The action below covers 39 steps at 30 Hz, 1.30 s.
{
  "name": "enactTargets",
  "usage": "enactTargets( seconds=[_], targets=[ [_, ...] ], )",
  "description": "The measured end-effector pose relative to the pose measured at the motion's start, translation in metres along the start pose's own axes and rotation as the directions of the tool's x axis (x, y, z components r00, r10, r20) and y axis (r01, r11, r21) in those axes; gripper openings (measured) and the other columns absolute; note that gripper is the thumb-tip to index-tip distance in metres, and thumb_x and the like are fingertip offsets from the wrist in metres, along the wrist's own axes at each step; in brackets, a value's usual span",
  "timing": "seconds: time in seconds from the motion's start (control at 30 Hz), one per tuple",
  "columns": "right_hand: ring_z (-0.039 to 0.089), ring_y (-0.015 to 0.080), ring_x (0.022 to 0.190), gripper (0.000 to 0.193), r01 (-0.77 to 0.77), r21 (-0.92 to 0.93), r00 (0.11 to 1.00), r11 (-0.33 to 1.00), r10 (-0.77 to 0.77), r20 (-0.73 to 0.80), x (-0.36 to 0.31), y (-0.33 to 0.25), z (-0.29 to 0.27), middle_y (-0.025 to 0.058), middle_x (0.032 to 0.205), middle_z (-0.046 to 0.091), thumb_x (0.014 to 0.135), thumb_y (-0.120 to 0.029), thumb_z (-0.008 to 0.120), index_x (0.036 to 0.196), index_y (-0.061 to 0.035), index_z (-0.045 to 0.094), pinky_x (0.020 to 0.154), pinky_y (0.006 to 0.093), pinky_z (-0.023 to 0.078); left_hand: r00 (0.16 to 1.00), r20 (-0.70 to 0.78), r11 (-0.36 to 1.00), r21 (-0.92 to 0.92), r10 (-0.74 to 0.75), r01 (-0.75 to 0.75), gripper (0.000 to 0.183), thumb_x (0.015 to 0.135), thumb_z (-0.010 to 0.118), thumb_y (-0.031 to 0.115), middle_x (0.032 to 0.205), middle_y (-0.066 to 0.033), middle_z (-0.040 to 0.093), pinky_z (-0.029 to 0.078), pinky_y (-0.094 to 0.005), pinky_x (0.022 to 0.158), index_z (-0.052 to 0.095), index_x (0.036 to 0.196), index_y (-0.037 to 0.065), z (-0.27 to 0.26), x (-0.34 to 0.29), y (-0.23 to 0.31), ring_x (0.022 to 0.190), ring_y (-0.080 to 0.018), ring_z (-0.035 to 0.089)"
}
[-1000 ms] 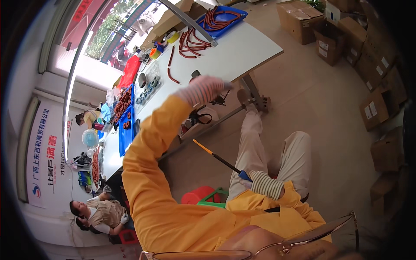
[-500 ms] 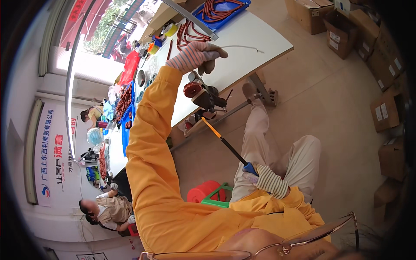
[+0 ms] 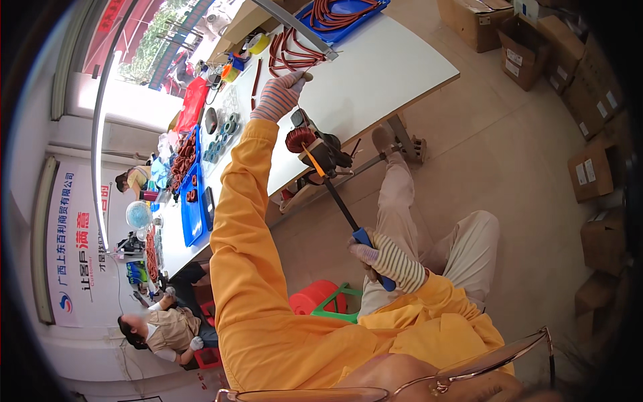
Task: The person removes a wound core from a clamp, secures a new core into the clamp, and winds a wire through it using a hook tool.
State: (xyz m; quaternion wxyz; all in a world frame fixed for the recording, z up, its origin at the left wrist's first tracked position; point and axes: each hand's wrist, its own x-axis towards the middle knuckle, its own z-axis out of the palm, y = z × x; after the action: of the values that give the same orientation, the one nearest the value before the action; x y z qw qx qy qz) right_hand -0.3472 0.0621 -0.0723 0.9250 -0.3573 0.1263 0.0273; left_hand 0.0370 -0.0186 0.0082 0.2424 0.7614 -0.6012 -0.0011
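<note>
My left hand [image 3: 280, 97], in a striped glove, is raised over the white table with its fingers pinched together. Whatever is between them is too small to make out. Below it, a ring-shaped coil wound with copper-red wire [image 3: 299, 140] sits in a dark clamp-like fixture [image 3: 327, 153] at the table edge. My right hand [image 3: 392, 261], also in a striped glove, is wrapped round the blue handle of a long tool [image 3: 345, 208] with a black shaft. Its narrow orange tip reaches up to the coil; whether it passes inside the ring cannot be told.
Reddish wire lengths [image 3: 295, 52] and a blue tray of wire [image 3: 338, 15] lie on the table [image 3: 395, 63]. Further left are small teal rings [image 3: 221, 139] and blue bins [image 3: 193, 218]. A red and green stool [image 3: 318, 298] stands below. Cardboard boxes [image 3: 522, 53] line the right; co-workers sit left.
The tool in my right hand has moved up and left, bringing its tip to the coil. My left hand has shifted left; the pale wire end beside it no longer shows.
</note>
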Motion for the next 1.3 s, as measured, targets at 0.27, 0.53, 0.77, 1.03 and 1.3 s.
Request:
enactTargets(
  seconds=[0.27,0.53,0.77,1.03,1.3],
  targets=[
    [0.037,0.0055,0.041,0.028,0.054,0.312,0.998,0.949,-0.047,-0.029,0.032,-0.027,0.053,-0.0047,0.060,0.038,0.089,-0.034,0.057,0.097,-0.0081,0.050,0.037,0.0212,0.032,0.952,-0.021,0.943,-0.142,-0.306,0.300,0.018,0.088,0.057,0.010,0.087,-0.0041,0.070,0.047,-0.0207,0.076,0.070,0.101,0.005,0.007,-0.044,-0.025,0.080,-0.0064,0.058],
    [0.026,0.0029,0.038,0.016,0.000,0.578,0.988,0.816,-0.088,0.125,-0.038,-0.007,0.050,-0.0092,0.055,0.028,0.093,-0.025,0.052,0.086,-0.0106,0.051,0.036,0.0204,0.022,0.884,-0.226,0.898,0.072,-0.409,0.434,0.025,0.090,0.053,0.022,0.077,-0.0127,0.067,0.050,-0.0344,0.072,0.063,0.112,0.015,-0.019,-0.106,0.016,0.076,-0.0266,0.065],
    [0.028,0.0049,0.036,0.010,-0.306,0.276,0.876,0.911,0.383,-0.293,-0.161,0.013,0.025,-0.0067,0.051,0.029,0.090,-0.018,0.053,0.091,-0.0087,0.053,0.034,0.0212,0.025,0.894,0.343,0.825,0.385,0.288,-0.414,0.044,0.079,0.057,0.003,0.119,-0.0118,0.055,0.049,-0.0391,0.084,0.053,0.122,0.012,-0.025,-0.139,0.129,0.102,-0.0288,0.058],
    [0.048,0.0149,0.043,0.018,0.064,-0.830,0.784,0.554,-0.542,-0.302,-0.123,0.067,-0.020,0.0032,0.056,0.049,0.089,-0.018,0.054,0.094,-0.0009,0.052,0.041,0.0297,0.040,0.637,0.745,0.734,0.317,0.199,-0.600,0.026,0.079,0.054,0.005,0.087,-0.0098,0.063,0.051,-0.0381,0.074,0.059,0.104,0.013,-0.017,-0.079,0.138,0.083,-0.0309,0.062],
    [0.064,0.0189,0.069,0.022,0.124,-0.529,0.919,0.839,-0.298,-0.258,-0.071,0.042,-0.025,0.0087,0.079,0.065,0.089,-0.013,0.056,0.105,0.0015,0.057,0.060,0.0283,0.049,0.701,0.676,0.974,0.177,-0.226,0.144,0.020,0.085,0.063,0.013,0.076,-0.0015,0.066,0.049,-0.0236,0.057,0.069,0.104,0.011,-0.020,-0.003,0.167,0.062,-0.0082,0.057]
  ],
)
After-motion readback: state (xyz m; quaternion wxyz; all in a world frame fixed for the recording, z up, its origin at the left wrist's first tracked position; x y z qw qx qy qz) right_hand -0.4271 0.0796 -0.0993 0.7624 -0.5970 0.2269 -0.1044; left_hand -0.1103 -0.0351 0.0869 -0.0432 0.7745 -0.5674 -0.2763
